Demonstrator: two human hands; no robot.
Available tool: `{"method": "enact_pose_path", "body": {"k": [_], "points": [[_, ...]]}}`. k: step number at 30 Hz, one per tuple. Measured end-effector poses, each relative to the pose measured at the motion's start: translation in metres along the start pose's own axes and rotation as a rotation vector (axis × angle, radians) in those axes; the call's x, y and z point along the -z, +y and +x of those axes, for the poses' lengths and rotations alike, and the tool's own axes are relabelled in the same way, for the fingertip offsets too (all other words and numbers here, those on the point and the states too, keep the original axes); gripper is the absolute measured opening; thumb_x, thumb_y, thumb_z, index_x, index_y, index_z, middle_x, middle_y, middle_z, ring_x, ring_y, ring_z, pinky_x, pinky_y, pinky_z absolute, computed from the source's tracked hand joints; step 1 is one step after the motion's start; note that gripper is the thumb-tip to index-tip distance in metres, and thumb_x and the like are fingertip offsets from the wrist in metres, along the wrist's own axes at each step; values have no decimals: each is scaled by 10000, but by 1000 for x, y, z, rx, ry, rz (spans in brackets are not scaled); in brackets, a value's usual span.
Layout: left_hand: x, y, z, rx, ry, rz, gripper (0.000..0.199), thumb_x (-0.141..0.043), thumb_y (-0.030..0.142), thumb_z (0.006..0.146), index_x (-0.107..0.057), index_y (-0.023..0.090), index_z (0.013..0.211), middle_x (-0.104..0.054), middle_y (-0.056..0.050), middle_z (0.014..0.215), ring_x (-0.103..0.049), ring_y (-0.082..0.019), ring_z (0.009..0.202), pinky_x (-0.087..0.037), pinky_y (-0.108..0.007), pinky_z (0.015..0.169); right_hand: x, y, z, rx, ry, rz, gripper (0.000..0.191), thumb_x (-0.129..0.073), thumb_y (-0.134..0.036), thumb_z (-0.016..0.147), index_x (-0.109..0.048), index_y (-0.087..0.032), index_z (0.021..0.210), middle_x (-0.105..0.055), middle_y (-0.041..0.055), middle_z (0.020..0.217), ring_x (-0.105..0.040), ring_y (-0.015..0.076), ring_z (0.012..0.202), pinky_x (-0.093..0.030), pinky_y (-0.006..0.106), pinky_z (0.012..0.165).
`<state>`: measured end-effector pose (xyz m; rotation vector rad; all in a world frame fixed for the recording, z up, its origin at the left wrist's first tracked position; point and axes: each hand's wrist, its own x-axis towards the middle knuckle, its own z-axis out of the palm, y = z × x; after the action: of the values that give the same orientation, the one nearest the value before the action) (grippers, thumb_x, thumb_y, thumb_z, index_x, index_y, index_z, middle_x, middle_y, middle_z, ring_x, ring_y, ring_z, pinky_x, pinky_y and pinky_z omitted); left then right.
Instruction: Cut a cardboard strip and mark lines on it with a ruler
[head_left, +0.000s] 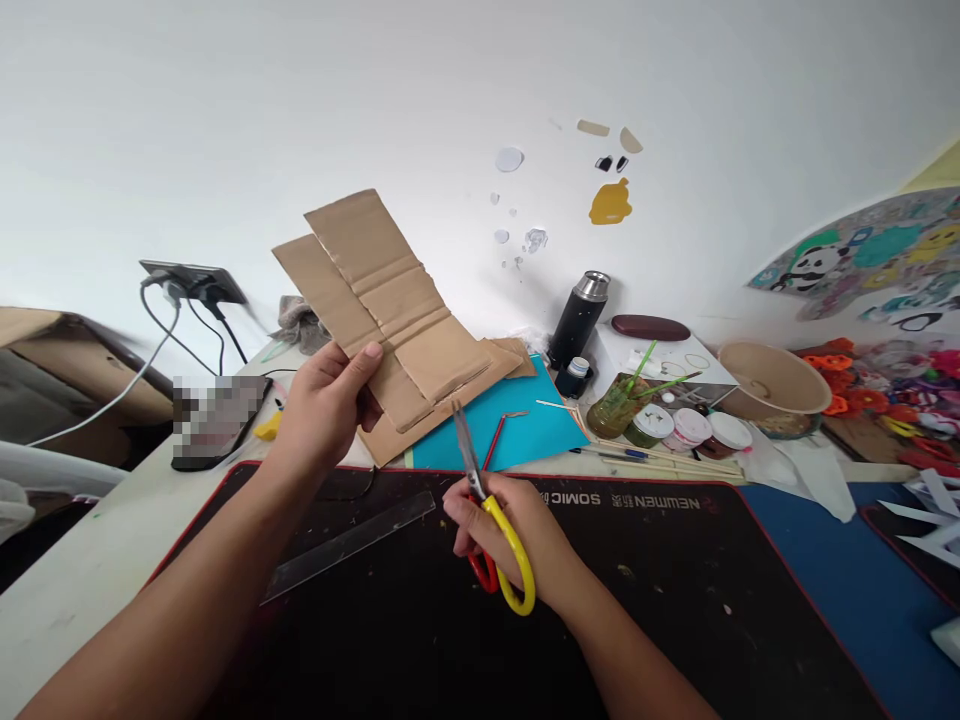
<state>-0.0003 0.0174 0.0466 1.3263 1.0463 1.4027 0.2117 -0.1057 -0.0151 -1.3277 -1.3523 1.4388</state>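
My left hand (341, 390) pinches a piece of brown corrugated cardboard (409, 300) between thumb and fingers. The cardboard is raised and tilted, with crease lines across it and two overlapping panels. In my right hand (525, 515) is a pair of scissors (510, 570) with one yellow and one red handle. Their blades point up toward the lower edge of the cardboard and look nearly closed; whether they touch it I cannot tell. Behind the cardboard lie another brown cardboard piece (375, 445) and a blue sheet (480, 430). A clear ruler (352, 545) rests on the black mat (420, 650).
Along the wall stand a black thermos (577, 320), a murky jar with green sticks (611, 408), small paint pots (688, 428) and a beige bowl (772, 378). A red-handled tool (495, 440) lies on the blue sheet. A phone (225, 425) sits at left below a wall socket (191, 280).
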Motion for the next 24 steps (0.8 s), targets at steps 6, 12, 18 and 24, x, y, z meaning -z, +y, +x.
{"method": "enact_pose_path", "body": {"k": [6,12,18,24], "points": [[-11,3,-13,105,-222,98,442,-841,621,871,-690,206,908,-590,47,595,-482,-92,395,-360,-193,344,9,-8,3,44,210,375,709,-765,-837,850,-746,-168,1083,-723,19,607,-722,211,542,-567,284,524],[-27,-2,-32,224,-507,133,504,-818,667,882,-727,211,1078,-681,6,732,-514,-104,438,-414,-213,362,21,-1,9,92,381,470,595,-784,-780,876,-684,-194,839,-650,3,524,-598,164,407,-493,259,412],[-25,-4,-35,141,-685,119,604,-866,454,877,-662,264,1413,-796,-100,1219,-789,-269,970,-681,-365,765,24,-7,8,93,443,500,530,-796,-707,879,-694,-194,795,-661,12,549,-566,144,386,-454,246,371],[-19,-18,-26,-219,-544,580,218,-780,405,911,-816,296,1097,-828,-45,1103,-763,-269,999,-612,-375,887,21,-11,6,54,407,492,508,-774,-678,878,-668,-203,732,-594,8,436,-559,155,371,-441,242,377]]}}
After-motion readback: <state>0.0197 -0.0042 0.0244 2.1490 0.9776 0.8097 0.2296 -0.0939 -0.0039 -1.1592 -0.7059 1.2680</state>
